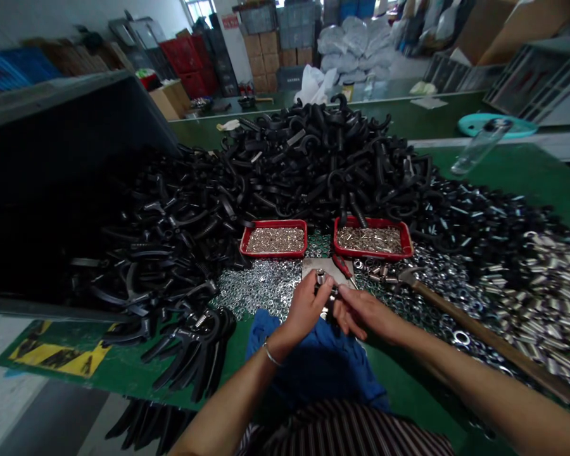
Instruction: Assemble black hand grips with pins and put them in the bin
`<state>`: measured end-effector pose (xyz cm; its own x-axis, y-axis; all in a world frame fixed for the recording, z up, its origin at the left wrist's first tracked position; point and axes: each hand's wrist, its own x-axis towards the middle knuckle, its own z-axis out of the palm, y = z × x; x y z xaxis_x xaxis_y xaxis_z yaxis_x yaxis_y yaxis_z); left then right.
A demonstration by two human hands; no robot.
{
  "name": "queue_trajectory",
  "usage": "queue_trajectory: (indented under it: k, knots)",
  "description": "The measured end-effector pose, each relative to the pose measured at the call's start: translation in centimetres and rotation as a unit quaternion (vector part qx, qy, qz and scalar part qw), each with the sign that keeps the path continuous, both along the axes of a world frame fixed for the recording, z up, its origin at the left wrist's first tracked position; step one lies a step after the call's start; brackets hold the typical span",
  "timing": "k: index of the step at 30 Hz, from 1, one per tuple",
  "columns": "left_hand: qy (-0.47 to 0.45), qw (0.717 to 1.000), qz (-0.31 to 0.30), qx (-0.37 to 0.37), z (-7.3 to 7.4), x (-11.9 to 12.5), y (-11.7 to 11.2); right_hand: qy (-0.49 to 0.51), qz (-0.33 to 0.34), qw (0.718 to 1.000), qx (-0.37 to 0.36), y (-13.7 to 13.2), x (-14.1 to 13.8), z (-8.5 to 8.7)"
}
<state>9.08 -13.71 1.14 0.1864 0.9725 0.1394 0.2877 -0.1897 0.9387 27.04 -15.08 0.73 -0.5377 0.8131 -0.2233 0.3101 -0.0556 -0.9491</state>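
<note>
My left hand [308,305] is closed around a small part with a shiny round metal end [320,275]; most of the part is hidden by the fingers. Close against it, my right hand [361,310] pinches at the same spot, where something dark shows between the hands. What the right fingers grip is too small to make out. Both hands are over the near edge of a pale metal plate [313,265]. A red-handled screwdriver [342,266] lies on the plate, pointing toward my right hand. Loose washers [261,288] spread to the left.
Two red trays [273,255] [373,256] of small metal pieces stand ahead, below a heap of black curved handles [294,164]. A hammer [460,316] lies at right beside metal sleeves [541,297]. A dark bin [66,209] borders the left; a bottle [479,149] lies far right.
</note>
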Motion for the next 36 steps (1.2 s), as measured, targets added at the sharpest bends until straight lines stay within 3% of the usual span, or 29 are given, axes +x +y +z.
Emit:
queue_trajectory:
  k: [2, 3, 6, 8, 11, 13, 14, 17, 18, 19, 22, 24, 26, 28, 30, 31, 34, 36]
  knots:
    - [0.021, 0.999, -0.022, 0.010, 0.0, 0.0, -0.1, 0.033, 0.064, 0.994, -0.082, 0.0, 0.0, -0.2]
    - [0.028, 0.999, -0.025, 0.011, -0.1, 0.0, -0.1, 0.036, 0.062, 0.994, -0.086, 0.0, 0.1, -0.2]
    - [0.017, 1.000, -0.001, -0.009, -0.3, 0.1, 0.0, 0.006, -0.045, 0.999, 0.018, 0.2, 0.3, -0.1]
    - [0.007, 1.000, 0.015, -0.001, -0.3, 0.2, 0.0, -0.002, -0.066, 0.997, 0.048, 0.1, 0.4, -0.2]
    - [0.027, 0.997, -0.033, 0.057, -0.1, 0.3, -0.1, 0.029, 0.046, 0.996, -0.070, -0.3, 0.4, -0.6]
    - [0.043, 0.994, -0.064, 0.075, -0.2, 0.3, -0.2, 0.027, 0.076, 0.991, -0.107, -0.5, 0.3, -0.7]
    - [0.045, 0.995, -0.056, 0.067, -0.3, 0.3, -0.2, 0.011, 0.052, 0.995, -0.081, -0.5, 0.3, -0.6]
    - [0.033, 0.999, 0.018, 0.016, -0.8, 0.6, -0.4, -0.056, -0.087, 0.990, 0.095, -0.6, 0.0, -0.2]
    - [0.034, 0.999, 0.035, 0.009, -0.9, 0.7, -0.5, -0.058, -0.102, 0.987, 0.111, -0.7, -0.1, -0.1]
    - [0.039, 0.998, 0.039, 0.013, -0.9, 0.7, -0.6, -0.049, -0.093, 0.990, 0.097, -0.8, -0.2, -0.1]
    - [0.068, 0.996, -0.008, 0.062, -0.8, 0.5, -0.8, 0.013, 0.008, 0.998, -0.054, -1.2, -0.4, -0.2]
    - [0.072, 0.995, -0.027, 0.069, -0.7, 0.4, -0.9, 0.046, 0.020, 0.995, -0.090, -1.3, -0.5, -0.1]
    - [0.049, 0.998, 0.012, 0.030, -0.9, 0.5, -0.9, 0.050, -0.043, 0.998, -0.012, -1.2, -0.6, 0.0]
    - [0.010, 0.997, 0.065, -0.037, -1.3, 0.7, -0.9, 0.027, -0.125, 0.982, 0.137, -1.1, -0.8, 0.1]
    - [0.004, 0.993, 0.097, -0.066, -1.7, 0.8, -0.9, 0.031, -0.157, 0.971, 0.176, -1.1, -1.2, -0.1]
    - [0.020, 0.993, 0.102, -0.056, -1.9, 0.8, -0.9, 0.056, -0.157, 0.977, 0.133, -1.1, -1.3, -0.2]
    - [0.088, 0.993, 0.082, 0.019, -2.1, 0.5, -1.0, 0.145, -0.123, 0.978, -0.086, -1.3, -1.8, -0.4]
    - [0.090, 0.994, 0.058, 0.025, -2.1, 0.2, -1.2, 0.150, -0.120, 0.974, -0.118, -1.4, -1.9, -0.1]
